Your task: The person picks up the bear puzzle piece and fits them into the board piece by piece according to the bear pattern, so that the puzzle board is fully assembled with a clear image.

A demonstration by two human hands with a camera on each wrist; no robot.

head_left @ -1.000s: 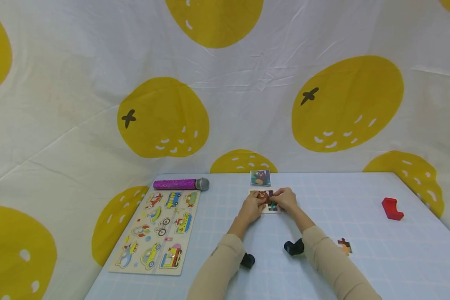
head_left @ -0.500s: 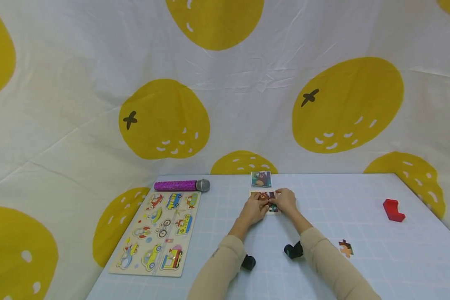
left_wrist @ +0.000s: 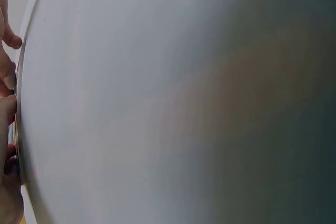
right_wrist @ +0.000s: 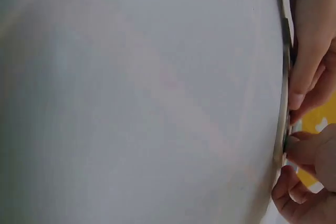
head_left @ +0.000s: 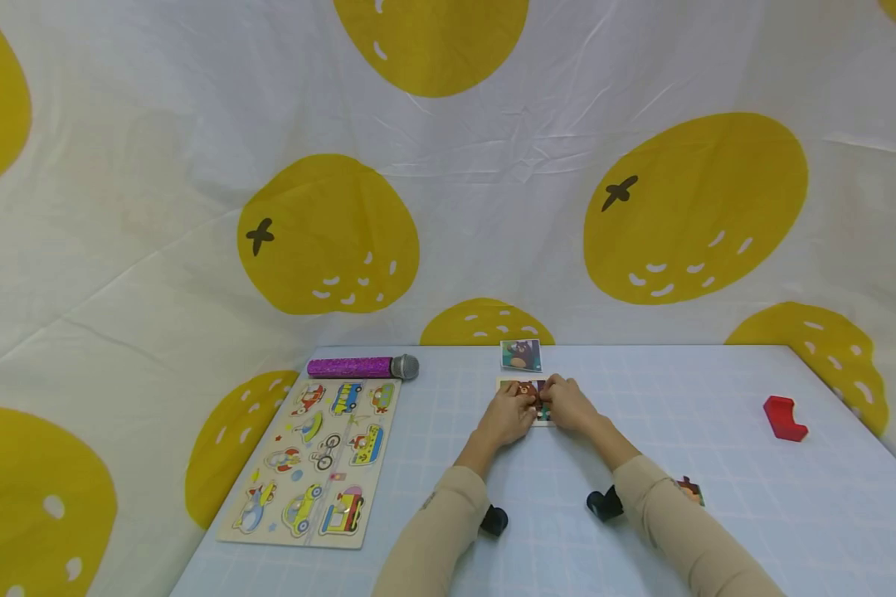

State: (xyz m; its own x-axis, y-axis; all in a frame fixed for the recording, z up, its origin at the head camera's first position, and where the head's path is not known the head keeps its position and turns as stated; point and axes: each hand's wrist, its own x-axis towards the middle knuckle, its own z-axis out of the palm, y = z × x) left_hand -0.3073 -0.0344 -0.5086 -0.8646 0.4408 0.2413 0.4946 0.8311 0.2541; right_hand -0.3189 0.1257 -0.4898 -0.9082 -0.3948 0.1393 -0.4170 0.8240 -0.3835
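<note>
A small jigsaw puzzle (head_left: 545, 417) with a brown bear picture and a pale frame lies on the table between my hands. From the left, my left hand (head_left: 504, 416) reaches over it with bent fingertips touching its surface; whether they pinch anything is hidden. My right hand (head_left: 570, 405) is at the right side, thumb and fingertips brought together at what looks like a dark puzzle piece, mostly covered. In the left wrist view, the puzzle shows only edge-on beneath the fingers (left_wrist: 7, 109). Behind it sits a bear picture card (head_left: 521, 355).
A wooden vehicle puzzle board (head_left: 309, 464) and a purple microphone (head_left: 362, 367) are on the left. A loose jigsaw piece (head_left: 691, 491) is partly behind the right sleeve. A red block (head_left: 785, 419) lies far right. Black rounded objects (head_left: 605, 503) show beside the sleeves.
My right hand has shifted slightly, its forearm moving right and covering part of the loose piece. My left hand stays on the puzzle, its fingers slightly shifted.
</note>
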